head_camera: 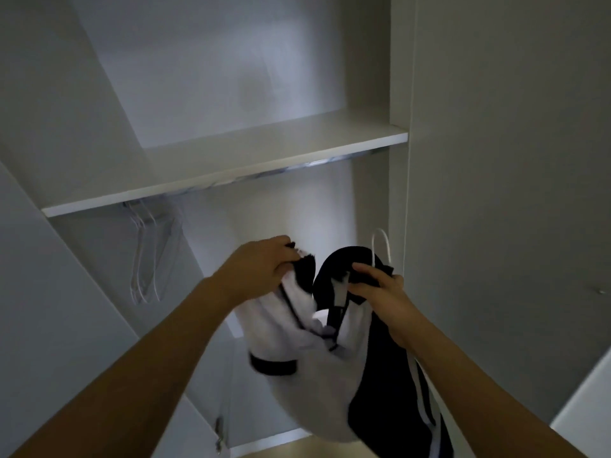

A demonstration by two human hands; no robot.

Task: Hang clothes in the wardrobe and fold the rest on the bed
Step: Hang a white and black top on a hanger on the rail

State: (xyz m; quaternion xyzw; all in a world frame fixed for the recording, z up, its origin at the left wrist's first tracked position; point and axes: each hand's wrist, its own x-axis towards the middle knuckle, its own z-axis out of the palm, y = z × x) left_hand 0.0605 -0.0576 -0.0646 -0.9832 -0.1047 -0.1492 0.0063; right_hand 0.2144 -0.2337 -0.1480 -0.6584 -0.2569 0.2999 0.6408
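Observation:
A white and black zip jacket (307, 368) hangs on a white hanger, whose hook (382, 241) sticks up above the black collar. My left hand (264, 264) grips the jacket's left front edge near the collar. My right hand (380, 289) pinches the black collar on the right, just below the hook. Both hands hold the jacket up inside the open wardrobe, below the metal rail (264, 175) under the white shelf (231, 166). The jacket's front is unzipped and hangs open.
Several empty white hangers (145, 256) hang at the rail's left end. The wardrobe's right side panel (400, 226) stands just beside the hook. An open door (49, 309) with a hinge lies at the left. A pale surface (588, 404) shows at lower right.

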